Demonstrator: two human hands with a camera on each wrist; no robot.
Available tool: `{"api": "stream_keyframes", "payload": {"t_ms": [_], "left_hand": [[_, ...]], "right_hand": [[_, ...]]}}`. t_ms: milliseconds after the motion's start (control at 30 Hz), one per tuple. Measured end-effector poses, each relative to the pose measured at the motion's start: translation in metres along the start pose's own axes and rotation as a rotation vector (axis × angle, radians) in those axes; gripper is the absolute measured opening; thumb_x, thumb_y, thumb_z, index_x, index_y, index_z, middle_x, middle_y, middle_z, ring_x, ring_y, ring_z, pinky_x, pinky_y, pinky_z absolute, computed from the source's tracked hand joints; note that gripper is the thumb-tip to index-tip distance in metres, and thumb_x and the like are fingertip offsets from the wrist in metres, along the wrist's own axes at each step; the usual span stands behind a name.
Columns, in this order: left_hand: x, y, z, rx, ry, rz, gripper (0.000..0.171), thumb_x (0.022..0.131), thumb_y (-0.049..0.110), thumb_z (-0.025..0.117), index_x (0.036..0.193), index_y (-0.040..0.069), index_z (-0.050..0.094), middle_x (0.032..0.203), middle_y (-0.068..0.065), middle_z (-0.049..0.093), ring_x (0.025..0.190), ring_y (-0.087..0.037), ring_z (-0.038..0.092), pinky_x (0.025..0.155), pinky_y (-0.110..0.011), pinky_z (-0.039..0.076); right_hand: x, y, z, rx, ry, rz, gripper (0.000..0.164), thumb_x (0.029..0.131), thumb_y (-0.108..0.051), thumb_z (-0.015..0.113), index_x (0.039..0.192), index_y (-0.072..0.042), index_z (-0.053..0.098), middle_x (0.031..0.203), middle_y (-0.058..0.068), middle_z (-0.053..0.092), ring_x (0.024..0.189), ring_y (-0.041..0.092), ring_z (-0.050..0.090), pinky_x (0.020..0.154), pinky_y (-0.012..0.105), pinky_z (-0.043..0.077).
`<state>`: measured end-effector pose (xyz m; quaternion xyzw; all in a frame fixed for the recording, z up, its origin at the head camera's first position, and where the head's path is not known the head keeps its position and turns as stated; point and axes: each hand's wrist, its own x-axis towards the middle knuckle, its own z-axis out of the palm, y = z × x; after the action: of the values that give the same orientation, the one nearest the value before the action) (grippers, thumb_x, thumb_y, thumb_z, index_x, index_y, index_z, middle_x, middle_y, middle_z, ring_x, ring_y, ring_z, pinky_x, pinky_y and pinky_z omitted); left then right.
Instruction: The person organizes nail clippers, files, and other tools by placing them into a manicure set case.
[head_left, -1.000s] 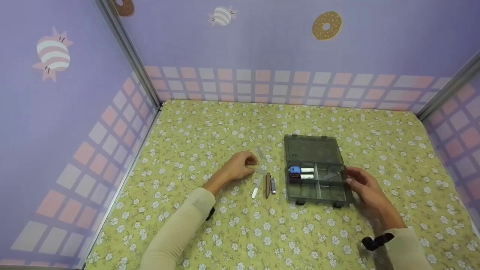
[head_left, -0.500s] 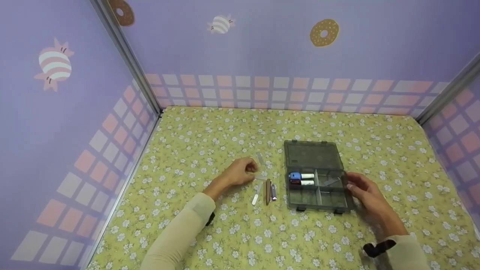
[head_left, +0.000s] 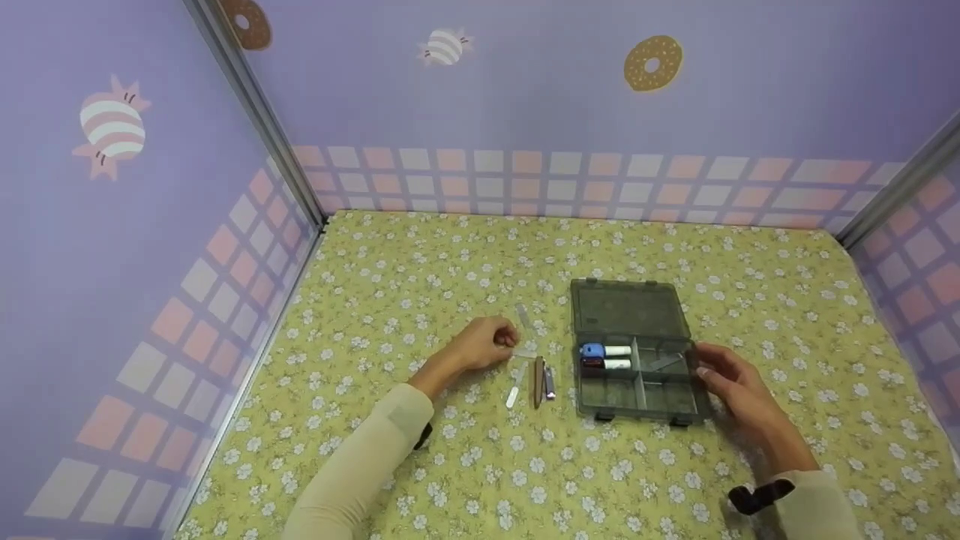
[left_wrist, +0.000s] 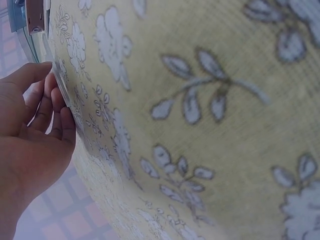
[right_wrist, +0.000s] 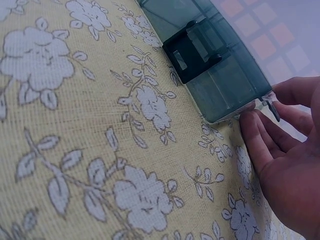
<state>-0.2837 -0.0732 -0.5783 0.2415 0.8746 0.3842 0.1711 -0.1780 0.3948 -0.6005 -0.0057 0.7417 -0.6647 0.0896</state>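
In the head view my left hand (head_left: pixel 484 343) pinches the end of a thin translucent strip (head_left: pixel 524 353) on the cloth; the left wrist view shows the thumb and curled fingers at this strip (left_wrist: pixel 62 85). My right hand (head_left: pixel 739 386) grips the right side of a grey see-through compartment box (head_left: pixel 643 417), whose lid (head_left: pixel 628 309) lies folded back. Inside are a blue nail polish bottle (head_left: pixel 592 350), a dark red one (head_left: pixel 592 363) and a small clear piece (head_left: pixel 666 362). The right wrist view shows my fingers at a corner of the box (right_wrist: pixel 227 87).
Between hand and box lie a brown slim tool (head_left: pixel 538 382), nail clippers (head_left: pixel 550 382) and a white-ended strip (head_left: pixel 513 397). Another translucent strip (head_left: pixel 523 316) lies farther back. Purple walls (head_left: pixel 480 97) surround the flowered cloth (head_left: pixel 420 255) behind and at both sides.
The head view tilted slightly, shifting the whole scene down in the picture. Both hands, the strip and the box stay essentially in place.
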Motion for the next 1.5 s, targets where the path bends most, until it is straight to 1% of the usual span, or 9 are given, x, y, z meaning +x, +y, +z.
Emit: {"api": "stream_keyframes", "payload": {"t_ms": [100, 267, 467, 667, 867, 1000, 1100, 1233, 1500], "left_hand": [[0.000, 0.001, 0.001, 0.006, 0.000, -0.004, 0.015, 0.102, 0.006, 0.067, 0.116, 0.005, 0.073, 0.106, -0.004, 0.071, 0.096, -0.015, 0.065, 0.087, -0.035, 0.057], [0.001, 0.003, 0.002, 0.030, -0.012, 0.001, 0.016, 0.103, 0.006, 0.066, 0.116, 0.006, 0.074, 0.106, -0.003, 0.071, 0.096, -0.015, 0.066, 0.087, -0.035, 0.057], [0.005, 0.005, 0.003, 0.099, -0.022, 0.014, 0.014, 0.102, 0.005, 0.067, 0.112, 0.007, 0.077, 0.104, -0.003, 0.072, 0.093, -0.015, 0.067, 0.084, -0.035, 0.058], [0.006, 0.008, 0.004, 0.174, -0.051, 0.032, 0.014, 0.103, 0.006, 0.065, 0.110, 0.009, 0.076, 0.103, -0.003, 0.065, 0.090, -0.015, 0.062, 0.080, -0.033, 0.056], [0.003, 0.007, 0.001, 0.158, -0.038, 0.014, 0.006, 0.100, 0.008, 0.071, 0.105, 0.008, 0.075, 0.098, -0.002, 0.065, 0.088, -0.015, 0.062, 0.080, -0.033, 0.057], [0.001, 0.006, 0.000, 0.152, -0.040, 0.016, 0.008, 0.100, 0.008, 0.070, 0.105, 0.007, 0.076, 0.097, -0.003, 0.069, 0.087, -0.016, 0.064, 0.080, -0.035, 0.057], [0.000, 0.006, 0.000, 0.160, -0.044, 0.037, 0.009, 0.101, 0.008, 0.067, 0.105, 0.006, 0.076, 0.096, -0.002, 0.069, 0.086, -0.015, 0.064, 0.080, -0.036, 0.057], [-0.001, 0.006, -0.001, 0.160, -0.047, 0.052, 0.008, 0.100, 0.006, 0.067, 0.104, 0.005, 0.075, 0.095, -0.002, 0.069, 0.084, -0.014, 0.062, 0.079, -0.034, 0.056], [-0.006, 0.007, -0.006, 0.112, -0.049, 0.047, 0.010, 0.104, 0.007, 0.065, 0.108, 0.006, 0.074, 0.096, -0.001, 0.068, 0.087, -0.014, 0.063, 0.079, -0.034, 0.056]], "right_hand": [[0.001, 0.000, -0.001, -0.099, 0.008, -0.025, 0.058, 0.112, -0.026, 0.058, 0.157, 0.004, 0.039, 0.156, 0.027, 0.043, 0.128, 0.004, 0.054, 0.098, 0.020, 0.052], [0.001, 0.002, -0.003, -0.102, 0.011, -0.043, 0.056, 0.112, -0.023, 0.057, 0.156, 0.007, 0.040, 0.153, 0.029, 0.045, 0.127, 0.006, 0.056, 0.099, 0.022, 0.053], [0.002, 0.003, -0.004, -0.083, 0.003, -0.058, 0.055, 0.112, -0.022, 0.058, 0.155, 0.008, 0.040, 0.150, 0.029, 0.047, 0.127, 0.009, 0.057, 0.099, 0.023, 0.054], [0.001, 0.001, -0.005, -0.059, 0.010, -0.054, 0.054, 0.111, -0.019, 0.058, 0.154, 0.008, 0.040, 0.149, 0.025, 0.049, 0.126, 0.011, 0.058, 0.099, 0.023, 0.054], [0.002, 0.000, -0.003, -0.066, 0.000, -0.047, 0.054, 0.111, -0.019, 0.058, 0.155, 0.008, 0.040, 0.152, 0.027, 0.047, 0.129, 0.011, 0.056, 0.101, 0.023, 0.052], [0.001, 0.001, -0.002, -0.094, -0.002, -0.035, 0.056, 0.112, -0.023, 0.058, 0.157, 0.005, 0.040, 0.156, 0.027, 0.043, 0.129, 0.008, 0.055, 0.100, 0.022, 0.053], [0.000, 0.001, -0.001, -0.100, 0.002, -0.027, 0.058, 0.111, -0.025, 0.058, 0.158, 0.004, 0.040, 0.157, 0.027, 0.042, 0.128, 0.006, 0.055, 0.098, 0.022, 0.053], [0.000, 0.001, -0.001, -0.091, 0.004, -0.029, 0.057, 0.111, -0.024, 0.058, 0.157, 0.005, 0.040, 0.156, 0.027, 0.043, 0.128, 0.007, 0.056, 0.099, 0.023, 0.054], [0.001, -0.002, -0.001, -0.085, 0.005, -0.029, 0.058, 0.112, -0.024, 0.058, 0.157, 0.006, 0.039, 0.156, 0.028, 0.043, 0.128, 0.009, 0.056, 0.100, 0.023, 0.053]]}}
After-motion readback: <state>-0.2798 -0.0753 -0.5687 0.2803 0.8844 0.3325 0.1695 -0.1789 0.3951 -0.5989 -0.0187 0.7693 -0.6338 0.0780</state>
